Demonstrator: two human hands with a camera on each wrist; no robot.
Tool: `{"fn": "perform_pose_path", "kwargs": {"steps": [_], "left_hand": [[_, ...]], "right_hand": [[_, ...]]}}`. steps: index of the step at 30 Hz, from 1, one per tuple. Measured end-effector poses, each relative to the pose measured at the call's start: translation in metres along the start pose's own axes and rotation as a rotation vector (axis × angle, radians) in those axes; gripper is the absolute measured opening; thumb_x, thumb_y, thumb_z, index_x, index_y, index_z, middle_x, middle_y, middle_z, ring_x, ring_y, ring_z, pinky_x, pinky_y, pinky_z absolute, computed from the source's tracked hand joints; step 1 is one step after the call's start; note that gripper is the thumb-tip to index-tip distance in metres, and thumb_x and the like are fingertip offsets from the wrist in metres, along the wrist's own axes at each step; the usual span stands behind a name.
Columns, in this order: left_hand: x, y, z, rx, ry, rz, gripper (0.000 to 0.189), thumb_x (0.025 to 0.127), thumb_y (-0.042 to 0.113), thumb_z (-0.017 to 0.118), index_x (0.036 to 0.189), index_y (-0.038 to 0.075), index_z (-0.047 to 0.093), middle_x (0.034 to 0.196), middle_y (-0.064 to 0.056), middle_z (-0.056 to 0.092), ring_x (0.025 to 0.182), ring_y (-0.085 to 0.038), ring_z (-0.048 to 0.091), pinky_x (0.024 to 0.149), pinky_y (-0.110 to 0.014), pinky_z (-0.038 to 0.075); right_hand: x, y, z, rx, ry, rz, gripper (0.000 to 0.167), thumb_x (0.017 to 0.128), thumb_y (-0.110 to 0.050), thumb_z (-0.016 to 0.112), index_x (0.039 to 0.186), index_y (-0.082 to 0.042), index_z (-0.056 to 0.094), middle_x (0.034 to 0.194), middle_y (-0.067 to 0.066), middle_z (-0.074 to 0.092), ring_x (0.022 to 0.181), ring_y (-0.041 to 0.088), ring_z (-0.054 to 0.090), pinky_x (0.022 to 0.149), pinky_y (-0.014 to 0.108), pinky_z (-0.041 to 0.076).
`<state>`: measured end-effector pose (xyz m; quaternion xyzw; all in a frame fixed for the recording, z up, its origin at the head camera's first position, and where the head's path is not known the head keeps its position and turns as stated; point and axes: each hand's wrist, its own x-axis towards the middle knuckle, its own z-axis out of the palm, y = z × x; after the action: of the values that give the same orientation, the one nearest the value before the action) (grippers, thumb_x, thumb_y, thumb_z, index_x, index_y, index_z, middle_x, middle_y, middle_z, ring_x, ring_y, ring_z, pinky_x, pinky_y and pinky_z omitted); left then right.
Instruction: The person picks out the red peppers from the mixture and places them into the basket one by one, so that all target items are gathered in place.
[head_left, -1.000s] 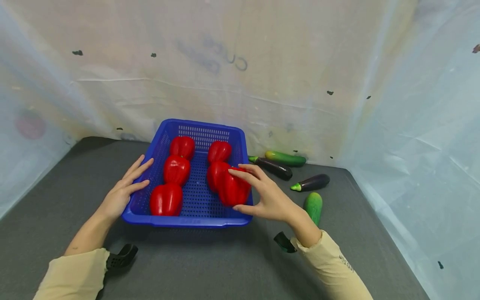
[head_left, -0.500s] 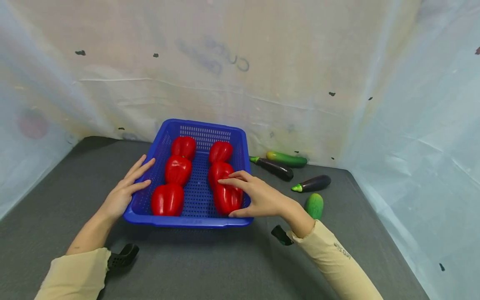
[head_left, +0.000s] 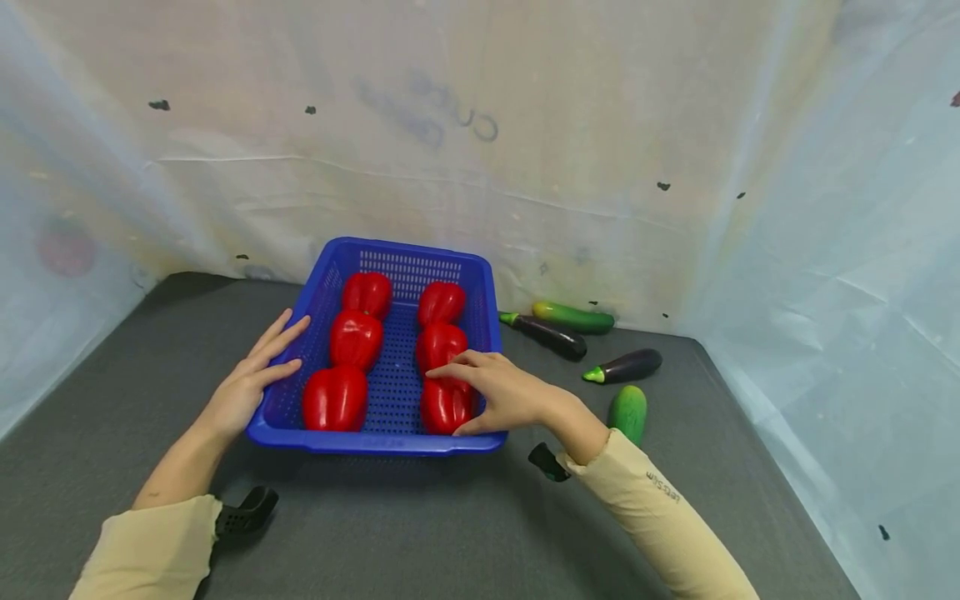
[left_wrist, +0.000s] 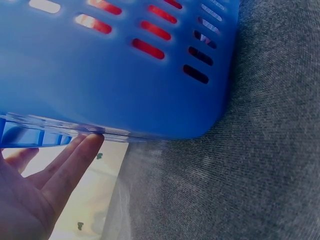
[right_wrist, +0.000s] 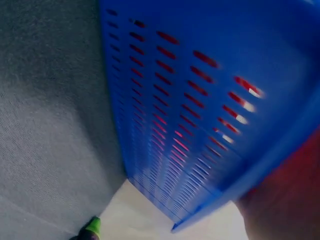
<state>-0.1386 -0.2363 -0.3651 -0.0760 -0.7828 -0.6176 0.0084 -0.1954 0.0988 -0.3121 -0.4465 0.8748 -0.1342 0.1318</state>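
Note:
A blue perforated plastic basket [head_left: 375, 443] holds red bell peppers in two columns along its left and right sides. My right hand [head_left: 506, 392] reaches over the right rim and grips the nearest pepper [head_left: 442, 408] of the right column, low in the front right corner. Part of that pepper is hidden under the fingers. The left hand [head_left: 247, 379] rests with spread, straight fingers on the left rim. From the left wrist, those fingers [left_wrist: 75, 165] lie under the rim beside the basket's outer wall [left_wrist: 125, 95]. In the right wrist view the slotted wall [right_wrist: 280, 50] shows red through its holes.
Right of the basket, an eggplant [head_left: 551, 336] and a cucumber [head_left: 572, 318] lie near the back sheet. Another eggplant [head_left: 628, 367] and a cucumber [head_left: 628, 412] lie closer, by the right forearm. Plastic sheeting [head_left: 480, 183] walls off the grey table [head_left: 375, 533].
My right hand has carried the bell pepper left and down into the basket's front right corner, in line with the others. The left hand has stayed on the rim.

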Motion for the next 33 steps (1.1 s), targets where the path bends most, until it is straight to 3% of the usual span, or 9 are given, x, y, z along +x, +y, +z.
{"fn": "perform_pose_path", "kwargs": {"steps": [10,19,24,33], "left_hand": [[0.0,-0.001,-0.001,0.011,0.002,-0.003,0.052,0.104,0.022,0.033,0.153,0.017,0.02,0.162,-0.003,-0.013,0.145,-0.038,-0.017,0.105,-0.074,0.004],[-0.001,0.0,-0.001,0.01,-0.002,0.007,0.051,0.104,0.022,0.034,0.153,0.016,0.021,0.162,-0.004,-0.013,0.144,-0.04,-0.016,0.105,-0.074,0.005],[0.0,0.0,-0.002,0.002,-0.008,0.004,0.051,0.104,0.022,0.034,0.153,0.018,0.021,0.162,-0.004,-0.013,0.144,-0.039,-0.016,0.105,-0.074,0.006],[-0.001,0.0,-0.004,0.001,-0.011,-0.006,0.052,0.104,0.022,0.034,0.153,0.018,0.02,0.162,-0.004,-0.015,0.144,-0.04,-0.018,0.104,-0.074,0.006]], "right_hand": [[0.006,0.002,0.005,-0.027,-0.02,-0.015,0.064,0.082,-0.034,0.074,0.14,-0.022,0.051,0.138,0.006,0.053,0.131,0.023,0.042,0.112,0.048,0.026],[0.004,0.003,0.007,0.021,0.05,-0.035,0.056,0.087,-0.032,0.068,0.138,-0.016,0.053,0.142,0.01,0.048,0.132,0.027,0.041,0.11,0.05,0.031],[-0.001,0.005,0.01,0.095,0.18,-0.042,0.05,0.088,-0.027,0.068,0.134,-0.012,0.056,0.145,0.014,0.043,0.132,0.031,0.041,0.105,0.051,0.039],[-0.011,0.016,0.023,0.176,0.54,-0.109,0.045,0.086,-0.019,0.07,0.128,-0.009,0.06,0.141,0.015,0.047,0.13,0.033,0.046,0.102,0.048,0.044]]}}
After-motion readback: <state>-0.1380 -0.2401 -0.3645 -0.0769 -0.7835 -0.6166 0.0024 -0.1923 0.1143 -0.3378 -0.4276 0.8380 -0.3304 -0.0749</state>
